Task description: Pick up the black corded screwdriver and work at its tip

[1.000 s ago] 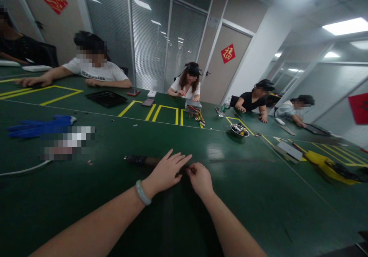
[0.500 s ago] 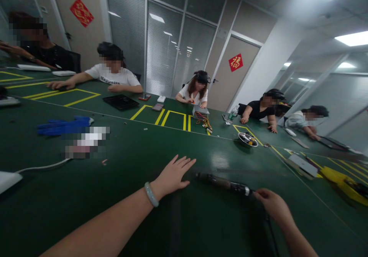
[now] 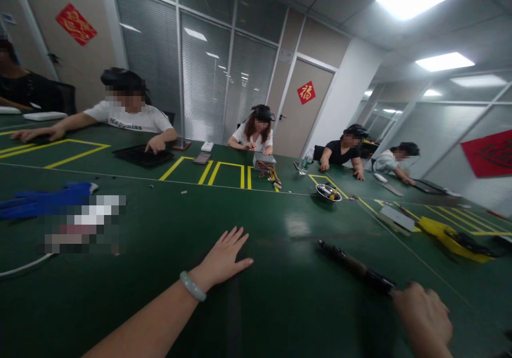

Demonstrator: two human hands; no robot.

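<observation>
My left hand (image 3: 224, 256) lies palm down on the green table (image 3: 288, 310), fingers spread and holding nothing. A pale green bangle (image 3: 192, 286) is round its wrist. To the right, a long dark corded electric screwdriver (image 3: 356, 265) points its narrow tip away to the left. My right hand (image 3: 424, 315) is closed at the tool's near tail end, where the cord joins; the fingertips are partly hidden. The screwdriver slants over the table, and I cannot tell whether its tip touches the surface.
Ahead stand a metal bowl (image 3: 328, 193) of small parts, a plastic bottle (image 3: 306, 161) and a metal box (image 3: 264, 159) with coloured wires. A blue glove (image 3: 52, 200) lies left, a yellow object (image 3: 448, 238) right. Several people sit along the far side.
My right hand and the screwdriver have moved right and nearer to me. The view has turned right. Across the table, one person's hand now reaches onto the black tray.
</observation>
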